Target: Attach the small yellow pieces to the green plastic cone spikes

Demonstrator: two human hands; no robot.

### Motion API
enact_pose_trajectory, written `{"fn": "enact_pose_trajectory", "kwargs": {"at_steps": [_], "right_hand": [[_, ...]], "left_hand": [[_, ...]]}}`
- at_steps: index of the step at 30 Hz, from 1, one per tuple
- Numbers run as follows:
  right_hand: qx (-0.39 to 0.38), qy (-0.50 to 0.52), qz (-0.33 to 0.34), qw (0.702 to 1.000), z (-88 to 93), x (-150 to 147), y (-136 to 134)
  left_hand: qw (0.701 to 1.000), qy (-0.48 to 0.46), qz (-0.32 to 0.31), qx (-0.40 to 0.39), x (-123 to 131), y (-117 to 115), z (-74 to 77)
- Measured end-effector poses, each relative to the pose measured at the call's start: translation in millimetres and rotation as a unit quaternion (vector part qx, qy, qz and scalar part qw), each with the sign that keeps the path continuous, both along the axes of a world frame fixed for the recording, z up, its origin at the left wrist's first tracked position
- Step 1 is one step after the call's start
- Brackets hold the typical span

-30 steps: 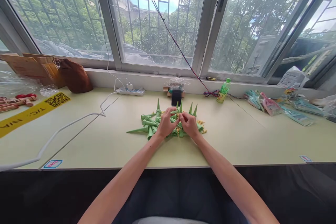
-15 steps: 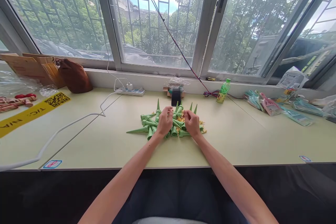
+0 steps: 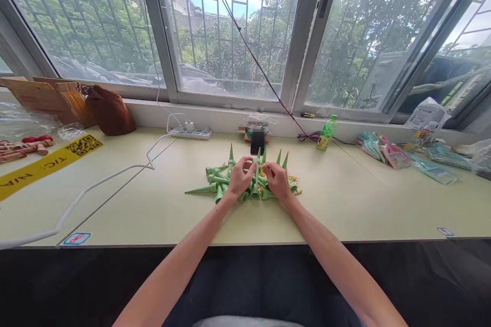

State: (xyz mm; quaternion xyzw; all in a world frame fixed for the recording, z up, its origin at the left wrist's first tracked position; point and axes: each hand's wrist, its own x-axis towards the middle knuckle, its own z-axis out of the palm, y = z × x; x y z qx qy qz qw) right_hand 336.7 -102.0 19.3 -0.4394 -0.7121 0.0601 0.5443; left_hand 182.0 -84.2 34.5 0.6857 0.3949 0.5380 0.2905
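A green plastic spike (image 3: 257, 179) lies between our left hand (image 3: 240, 178) and right hand (image 3: 277, 181), amid the heap of green spikes (image 3: 218, 180); we cannot tell whether our curled fingers (image 3: 269, 167) grip anything. We judge this a small-parts handling step whose next move calls for steady fingertip control, with open bench (image 3: 353, 209) on both sides and its near edge under our forearms (image 3: 197, 233).
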Motion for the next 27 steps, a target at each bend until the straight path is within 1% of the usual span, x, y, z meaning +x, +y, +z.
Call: {"fn": "enact_pose_trajectory", "kwargs": {"at_steps": [7,14,21,27], "right_hand": [[-0.009,0.02,0.005,1.0,0.4,-0.8,0.0],[-0.013,0.033,-0.002,0.999,-0.1,-1.2,0.2],[-0.013,0.04,0.002,0.999,2.0,-1.8,-2.2],[-0.006,0.052,-0.007,0.999,3.1,-2.1,-3.6]], "left_hand": [[0.999,0.028,0.003,0.036,0.0,-0.1,-1.1],[0.993,0.065,0.008,0.094,-0.3,-0.9,-0.1],[0.991,0.074,-0.002,0.113,-0.7,-1.9,0.3],[0.986,0.095,-0.025,0.134,-1.6,-4.0,1.2]]}}
